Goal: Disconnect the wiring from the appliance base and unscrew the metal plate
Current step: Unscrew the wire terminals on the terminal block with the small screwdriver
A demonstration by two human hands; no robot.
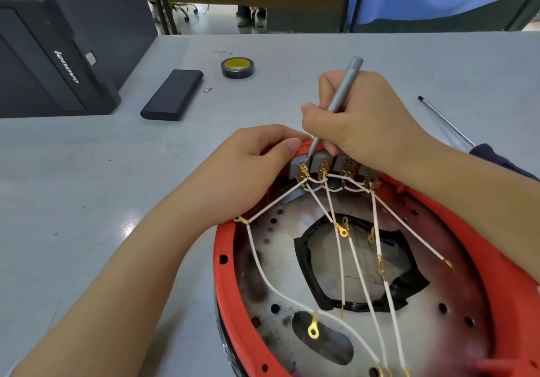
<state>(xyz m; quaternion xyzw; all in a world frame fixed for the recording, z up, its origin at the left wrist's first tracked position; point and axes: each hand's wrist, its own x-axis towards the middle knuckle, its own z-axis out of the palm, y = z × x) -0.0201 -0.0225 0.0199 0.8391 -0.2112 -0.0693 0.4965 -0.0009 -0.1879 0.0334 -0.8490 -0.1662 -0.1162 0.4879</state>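
The red appliance base (pixel 233 303) lies upside down at the lower right, showing a scorched metal plate (pixel 277 289) with holes and a black-taped opening. Several white wires (pixel 340 262) with gold ring terminals fan out from grey switch blocks (pixel 320 161) at the far rim. My right hand (pixel 362 119) grips a slim grey screwdriver (pixel 342 93) like a pen, its tip at the gold terminals on the leftmost block. My left hand (pixel 257 169) holds the base's far rim beside that block, thumb on top.
A long screwdriver (pixel 447 122) with a dark handle lies at the right. On the grey table farther back are a roll of black tape (pixel 237 67), a black rectangular case (pixel 172 94), a small bit (pixel 207 90) and a black computer tower (pixel 43 55).
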